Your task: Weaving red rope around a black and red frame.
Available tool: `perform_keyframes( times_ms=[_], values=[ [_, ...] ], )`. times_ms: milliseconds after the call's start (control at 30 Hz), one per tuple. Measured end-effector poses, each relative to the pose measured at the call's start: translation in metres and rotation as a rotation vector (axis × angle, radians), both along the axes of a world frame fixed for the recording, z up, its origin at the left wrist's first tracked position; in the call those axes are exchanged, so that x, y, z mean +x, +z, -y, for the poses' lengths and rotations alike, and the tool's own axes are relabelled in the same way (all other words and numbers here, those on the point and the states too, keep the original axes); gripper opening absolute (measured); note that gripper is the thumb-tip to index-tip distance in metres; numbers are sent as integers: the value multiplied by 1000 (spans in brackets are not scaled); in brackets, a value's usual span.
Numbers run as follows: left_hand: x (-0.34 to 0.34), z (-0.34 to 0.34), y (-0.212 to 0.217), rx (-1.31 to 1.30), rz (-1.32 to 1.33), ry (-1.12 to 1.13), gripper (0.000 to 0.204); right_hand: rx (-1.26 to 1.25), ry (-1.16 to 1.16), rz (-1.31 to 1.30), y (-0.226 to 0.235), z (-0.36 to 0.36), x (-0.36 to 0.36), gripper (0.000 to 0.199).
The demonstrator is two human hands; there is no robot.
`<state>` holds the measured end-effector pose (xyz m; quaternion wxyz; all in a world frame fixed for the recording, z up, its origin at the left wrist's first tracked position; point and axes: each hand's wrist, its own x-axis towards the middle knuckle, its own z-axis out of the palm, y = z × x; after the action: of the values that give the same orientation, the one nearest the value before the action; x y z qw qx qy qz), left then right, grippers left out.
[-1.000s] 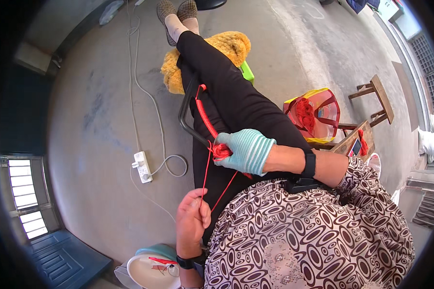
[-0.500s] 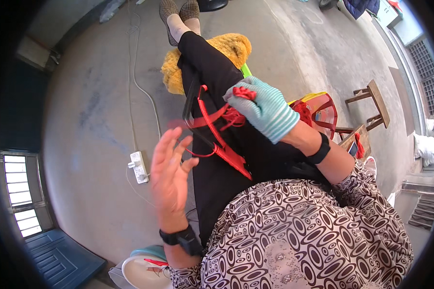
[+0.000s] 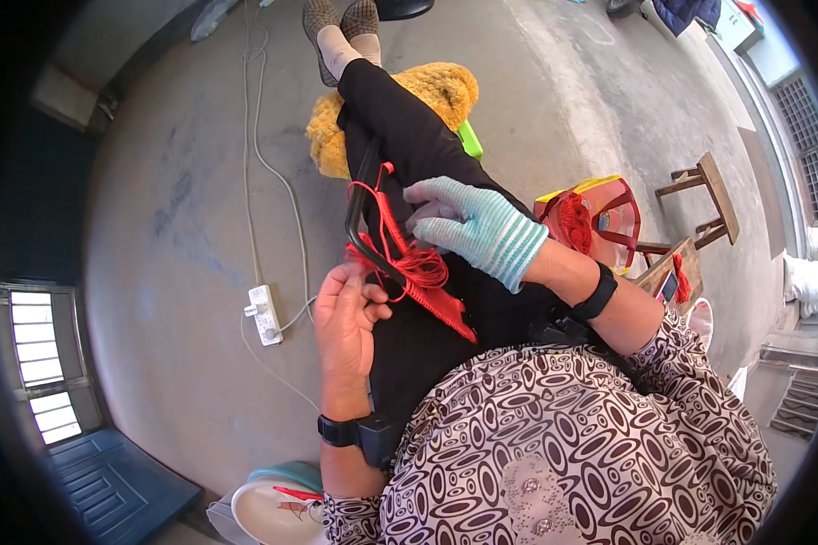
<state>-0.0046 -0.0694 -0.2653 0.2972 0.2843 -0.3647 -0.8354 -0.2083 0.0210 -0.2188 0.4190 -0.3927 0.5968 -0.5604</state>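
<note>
Red cord bundle (image 3: pixel 420 266), loosely looped, fanning out both sides of black bent rod (image 3: pixel 353 218), over black trousers (image 3: pixel 400 113); left hand (image 3: pixel 343 313) curled at bundle, whether pinching cannot tell; gloved right hand (image 3: pixel 489 227) just beside, fingers spread.

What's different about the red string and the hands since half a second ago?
The gloved right hand let go of the red cord bundle and is now open. The bundle moved down and left, to the black bent bar. The left hand came right, to the bundle's left end; I can't tell if it grips. The white power strip stayed put.
</note>
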Motion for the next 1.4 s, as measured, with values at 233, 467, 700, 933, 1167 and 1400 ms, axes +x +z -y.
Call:
perform_keyframes(
  times_ms=[233,467,700,933,1167,1400],
  values=[
    [-19,-11,-16,124,50,-26,25,170,193,7,-8,0,10,42],
    [49,20,52,31,40,237,25,-179,-68,-730,30,-8,9,67],
    [99,-21,105,-479,-262,-171,27,-536,537,-872,49,8,46,19],
    [40,-27,45,-333,476,-28,28,-90,631,-98,44,-55,14,17],
    [-18,-44,0,-680,663,37,25,139,556,130,63,-64,13,15],
    [10,-26,22,-208,262,-11,21,11,282,76,91,-47,-7,30]
  ],
)
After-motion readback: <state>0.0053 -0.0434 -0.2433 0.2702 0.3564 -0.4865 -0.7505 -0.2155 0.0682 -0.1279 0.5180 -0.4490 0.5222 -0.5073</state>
